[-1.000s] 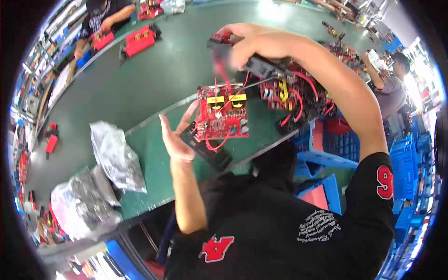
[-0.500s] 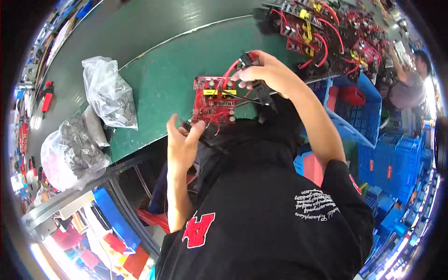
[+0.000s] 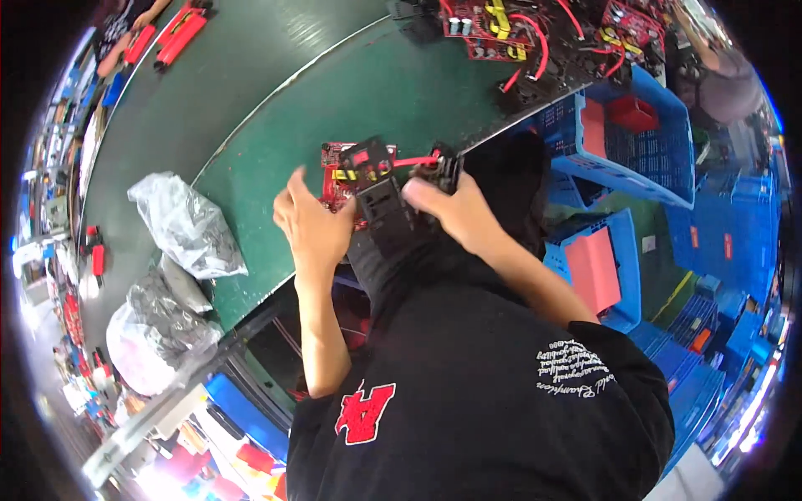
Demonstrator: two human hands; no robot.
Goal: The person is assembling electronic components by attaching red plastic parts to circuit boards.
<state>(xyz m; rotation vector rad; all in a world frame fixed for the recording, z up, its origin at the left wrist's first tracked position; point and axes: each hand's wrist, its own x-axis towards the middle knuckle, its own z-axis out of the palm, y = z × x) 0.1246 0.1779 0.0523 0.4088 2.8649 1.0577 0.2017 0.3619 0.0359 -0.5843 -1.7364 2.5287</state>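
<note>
A red circuit board with yellow-wrapped parts lies low over the bench's front edge, partly covered by a black plastic panel with socket-like openings. My left hand is at the board's left side, fingers spread and thumb beside the panel's edge; it appears to grip nothing. My right hand is closed around a dark plastic part, thumb on its near side and the other fingers partly hidden. A thick red cable runs from that part to the board.
Two clear bags of dark parts, one upper and one lower, lie on the green bench at left. More red boards with cables crowd the far right. Blue crates stand at right. Another person is beyond them.
The black panel has come over the board, hiding much of it. My right hand has moved down, and my left hand's pinch has spread. The view has shifted.
</note>
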